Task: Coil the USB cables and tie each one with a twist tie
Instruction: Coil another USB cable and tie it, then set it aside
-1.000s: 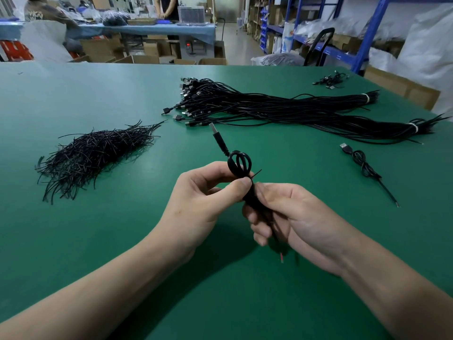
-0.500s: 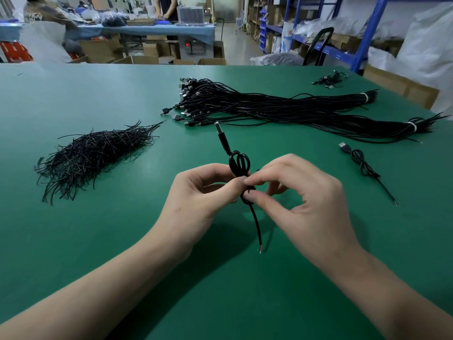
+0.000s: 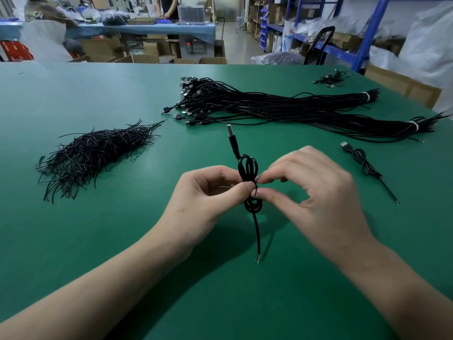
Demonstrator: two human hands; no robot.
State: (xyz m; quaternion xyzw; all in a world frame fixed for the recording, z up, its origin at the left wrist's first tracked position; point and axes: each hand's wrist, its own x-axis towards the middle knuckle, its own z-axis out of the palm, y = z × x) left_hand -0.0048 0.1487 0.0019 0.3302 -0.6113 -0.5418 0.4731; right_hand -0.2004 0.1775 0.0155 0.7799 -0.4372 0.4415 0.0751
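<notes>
**Risk.** The coiled cable (image 3: 248, 168) is held clear above the green surface (image 3: 122, 241), in front of the person, by its waist alone. The left hand (image 3: 208, 192) pinches that waist between thumb and forefinger. The right hand (image 3: 316, 187) has its thumb and forefinger closed on the same spot from the other side, with the remaining fingers (image 3: 304, 158) curled loosely above.

- Should the left pinch slacken during twisting, the loops are likely to spring apart and the coil would need re-winding.
- Too few turns would probably leave the twist tie (image 3: 255, 191) free to unwind. Too many could break so thin a wire or bite into the jacket.
- The tie is largely hidden by the fingertips, so the number of turns made cannot be told.
- The free tail hangs low and could snag on the surface.

**Condition.** The cable is black and thin, wound into a narrow figure-of-eight, with a small loop above the pinch and a second below. The USB plug (image 3: 231, 136) stands up and away from the person on a stiff stub. The tail drops to a stripped end (image 3: 257, 260) showing a trace of red.

**Surroundings.** One finished cable (image 3: 362, 163) lies to the right, well apart from the held one. The uncoiled bundles (image 3: 269, 106) lie beyond, and the heap of spare ties (image 3: 98, 153) lies to the left.
</notes>
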